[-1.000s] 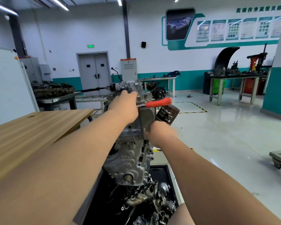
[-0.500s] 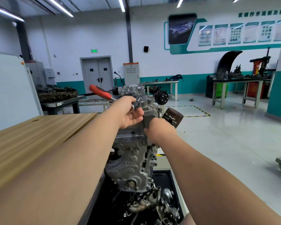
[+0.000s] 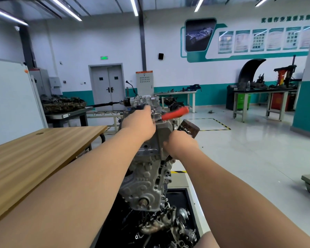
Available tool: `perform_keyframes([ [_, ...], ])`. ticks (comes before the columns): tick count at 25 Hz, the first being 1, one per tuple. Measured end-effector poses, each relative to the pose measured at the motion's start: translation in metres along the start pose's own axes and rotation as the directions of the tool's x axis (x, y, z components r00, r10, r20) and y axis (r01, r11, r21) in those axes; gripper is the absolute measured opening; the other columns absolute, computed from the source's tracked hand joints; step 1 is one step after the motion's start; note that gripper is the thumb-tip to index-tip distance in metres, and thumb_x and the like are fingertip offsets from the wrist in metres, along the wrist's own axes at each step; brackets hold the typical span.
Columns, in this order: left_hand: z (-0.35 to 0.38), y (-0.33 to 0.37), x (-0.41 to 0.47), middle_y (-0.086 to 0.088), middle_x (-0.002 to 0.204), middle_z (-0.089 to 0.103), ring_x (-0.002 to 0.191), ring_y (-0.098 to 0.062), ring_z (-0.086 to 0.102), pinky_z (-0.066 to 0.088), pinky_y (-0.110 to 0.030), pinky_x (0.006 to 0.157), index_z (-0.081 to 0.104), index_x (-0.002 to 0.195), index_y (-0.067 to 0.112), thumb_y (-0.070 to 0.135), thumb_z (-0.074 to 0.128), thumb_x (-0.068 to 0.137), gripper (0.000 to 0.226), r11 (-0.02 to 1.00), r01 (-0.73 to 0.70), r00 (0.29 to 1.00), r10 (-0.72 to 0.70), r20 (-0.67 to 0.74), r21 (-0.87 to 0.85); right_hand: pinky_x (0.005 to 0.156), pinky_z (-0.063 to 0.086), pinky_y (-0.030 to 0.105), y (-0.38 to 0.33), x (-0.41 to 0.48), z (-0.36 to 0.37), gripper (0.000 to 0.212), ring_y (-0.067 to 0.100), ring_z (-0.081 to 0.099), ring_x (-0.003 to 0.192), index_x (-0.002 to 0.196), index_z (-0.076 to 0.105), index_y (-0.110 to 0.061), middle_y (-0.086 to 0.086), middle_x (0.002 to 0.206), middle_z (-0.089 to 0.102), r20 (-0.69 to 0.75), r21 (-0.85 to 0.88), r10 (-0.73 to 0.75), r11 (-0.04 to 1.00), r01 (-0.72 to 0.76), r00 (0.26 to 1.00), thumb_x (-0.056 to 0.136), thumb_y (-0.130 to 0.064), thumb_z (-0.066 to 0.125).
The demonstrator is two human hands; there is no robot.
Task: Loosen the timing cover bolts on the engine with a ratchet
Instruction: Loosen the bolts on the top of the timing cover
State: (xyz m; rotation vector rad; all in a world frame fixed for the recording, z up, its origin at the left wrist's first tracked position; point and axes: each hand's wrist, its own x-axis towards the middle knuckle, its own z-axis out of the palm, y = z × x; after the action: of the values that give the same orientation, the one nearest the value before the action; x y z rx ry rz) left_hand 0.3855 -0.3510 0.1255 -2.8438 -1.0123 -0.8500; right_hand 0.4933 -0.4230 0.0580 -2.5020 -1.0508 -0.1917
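The big grey engine (image 3: pixel 147 178) stands up on its end in the middle, over a black tray (image 3: pixel 182 196) full of metal parts. The ratchet (image 3: pixel 174 113) is up at the top of the engine, w/ its red handle sticking out to the right (it looks blurry). The L hand (image 3: pixel 139 124) is up there too, and its fingers wrap round the shiny metal end of the ratchet. The R hand (image 3: pixel 181 144) is pressed on the right side of the engine, a bit lower down. Its fingers go behind the engine, so one can't tell if they are curled or flat. A dark, round oil filter (image 3: pixel 189 128) sticks out of the engine just past that hand. A long wood table (image 3: pixel 34 154) is on the left. Far back there is a grey double door (image 3: pixel 108 86) and a work bench (image 3: pixel 258 91) by the wall.
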Motion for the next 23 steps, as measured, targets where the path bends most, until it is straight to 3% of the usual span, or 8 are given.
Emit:
perform_keyframes([
  [1, 0.001, 0.002, 0.0, -0.005, 0.092, 0.06, 0.068, -0.021, 0.061, 0.052, -0.035, 0.057, 0.039, 0.132, 0.018, 0.029, 0.049, 0.097, 0.038, 0.921, 0.165, 0.986, -0.166, 0.028, -0.352, 0.062, 0.045, 0.032, 0.0, 0.0, 0.0, 0.03, 0.028, 0.058, 0.068, 0.067, 0.046, -0.017, 0.001, 0.068, 0.051, -0.007, -0.003, 0.003, 1.0, -0.003, 1.0, 0.09, -0.035, 0.052],
  [3, -0.001, 0.007, 0.003, -0.007, 0.088, 0.059, 0.056, -0.021, 0.061, 0.056, -0.039, 0.058, 0.048, 0.115, 0.01, 0.031, 0.042, 0.099, 0.026, 0.211, 0.473, 0.839, -0.404, 0.364, -0.855, 0.06, 0.044, 0.031, -0.001, 0.002, -0.001, 0.03, 0.027, 0.057, 0.066, 0.068, 0.047, -0.015, 0.001, 0.068, 0.052, -0.015, -0.021, 0.005, 1.0, -0.006, 1.0, 0.091, -0.035, 0.052],
  [6, -0.003, 0.006, 0.004, -0.011, 0.071, 0.061, 0.042, -0.021, 0.06, 0.054, -0.041, 0.055, 0.052, 0.092, 0.004, 0.026, 0.036, 0.097, 0.027, -0.481, 0.492, 0.726, -0.233, 0.647, -0.726, 0.059, 0.043, 0.031, -0.004, 0.003, -0.001, 0.022, 0.027, 0.056, 0.066, 0.079, 0.05, -0.015, 0.0, 0.067, 0.05, -0.012, -0.041, -0.002, 0.999, 0.002, 1.0, 0.09, -0.034, 0.054],
  [9, 0.002, 0.01, 0.002, -0.006, 0.062, 0.063, 0.041, -0.015, 0.06, 0.053, -0.035, 0.053, 0.054, 0.096, 0.006, 0.024, 0.049, 0.096, 0.018, -0.225, 0.548, 0.774, -0.228, 0.591, -0.805, 0.061, 0.047, 0.032, -0.008, 0.001, 0.003, 0.021, 0.028, 0.06, 0.069, 0.078, 0.05, -0.015, 0.001, 0.07, 0.052, 0.023, -0.027, -0.009, 1.0, 0.01, 1.0, 0.089, -0.031, 0.056],
  [12, 0.005, 0.012, 0.002, -0.006, 0.075, 0.065, 0.054, -0.018, 0.063, 0.055, -0.033, 0.055, 0.052, 0.108, 0.009, 0.011, 0.054, 0.09, 0.018, 0.48, 0.482, 0.868, -0.379, 0.322, -0.733, 0.064, 0.049, 0.033, -0.006, -0.002, 0.008, 0.017, 0.03, 0.062, 0.074, 0.082, 0.053, -0.014, 0.002, 0.072, 0.054, 0.034, -0.005, -0.01, 1.0, 0.01, 0.999, 0.09, -0.029, 0.055],
  [14, 0.005, 0.012, 0.001, -0.007, 0.089, 0.062, 0.073, -0.024, 0.062, 0.051, -0.035, 0.061, 0.046, 0.12, 0.014, 0.005, 0.054, 0.086, 0.036, 0.951, 0.244, 0.969, -0.229, 0.095, -0.191, 0.064, 0.049, 0.033, -0.002, -0.004, 0.009, 0.014, 0.03, 0.062, 0.074, 0.087, 0.057, -0.012, 0.003, 0.073, 0.054, 0.032, 0.0, -0.006, 1.0, 0.006, 0.999, 0.09, -0.026, 0.056],
  [18, 0.004, 0.016, -0.001, -0.013, 0.11, 0.062, 0.092, -0.032, 0.06, 0.049, -0.041, 0.072, 0.034, 0.138, 0.009, -0.002, 0.057, 0.083, 0.061, 0.894, -0.064, 0.998, 0.06, 0.024, 0.443, 0.066, 0.048, 0.032, 0.006, -0.005, 0.007, 0.016, 0.029, 0.062, 0.077, 0.091, 0.059, -0.014, 0.003, 0.081, 0.06, 0.06, 0.033, 0.024, 0.999, -0.026, 0.998, 0.09, -0.029, 0.055],
  [23, 0.005, 0.007, 0.001, -0.003, 0.088, 0.06, 0.067, -0.019, 0.057, 0.047, -0.032, 0.051, 0.045, 0.126, 0.016, 0.038, 0.058, 0.091, 0.043, 0.849, 0.255, 0.961, -0.273, 0.029, -0.463, 0.066, 0.048, 0.032, 0.008, -0.004, 0.01, 0.021, 0.03, 0.06, 0.074, 0.085, 0.055, -0.014, 0.002, 0.073, 0.055, 0.037, 0.008, 0.016, 1.0, -0.017, 0.999, 0.092, -0.034, 0.053],
])
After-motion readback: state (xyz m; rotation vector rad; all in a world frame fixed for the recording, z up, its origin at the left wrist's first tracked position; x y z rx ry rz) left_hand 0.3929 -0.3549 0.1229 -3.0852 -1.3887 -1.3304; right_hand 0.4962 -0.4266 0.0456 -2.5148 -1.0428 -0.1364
